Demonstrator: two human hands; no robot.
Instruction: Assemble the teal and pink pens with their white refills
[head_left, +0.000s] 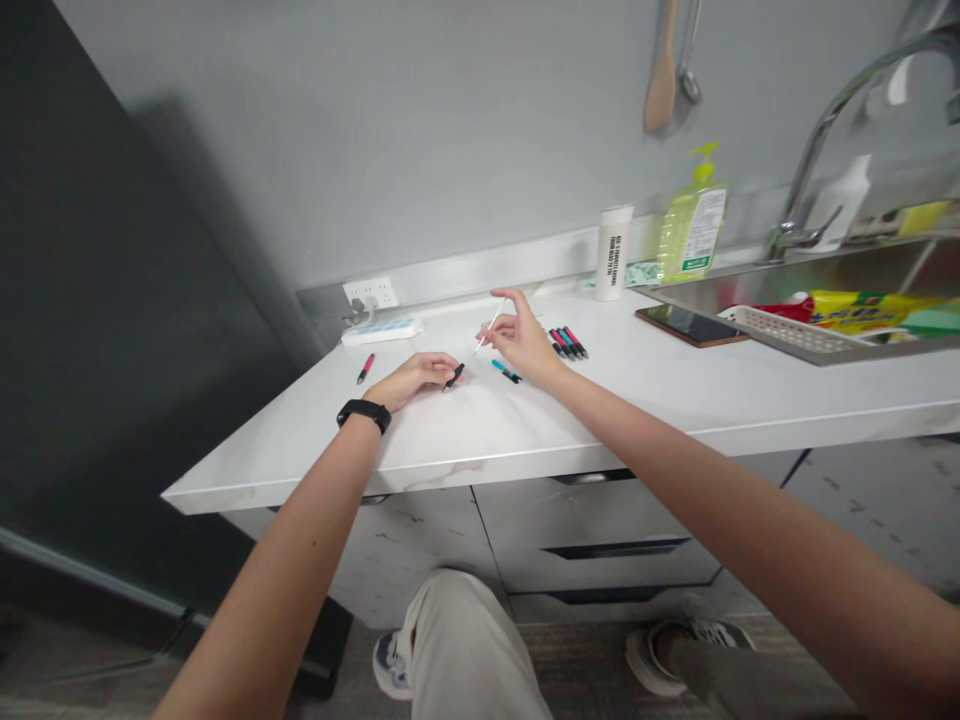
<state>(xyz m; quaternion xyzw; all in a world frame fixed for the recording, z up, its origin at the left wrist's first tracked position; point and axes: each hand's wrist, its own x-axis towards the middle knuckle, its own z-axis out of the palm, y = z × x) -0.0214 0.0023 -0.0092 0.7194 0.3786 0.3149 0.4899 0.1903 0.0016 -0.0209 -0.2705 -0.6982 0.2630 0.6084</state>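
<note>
Light, slick plastic, best taken mid-barrel: a slim white pen point(489, 328) pinched narrowly in the right hand point(521, 340), a black marker point(454, 376) narrowly gripped by the left hand point(411, 378), both over the white countertop point(600, 405)

Markers point(568, 344) on counter point(637, 390), left of sink point(787, 275)

Soap pump bottle point(694, 215) beside steel sink point(795, 280)
</note>
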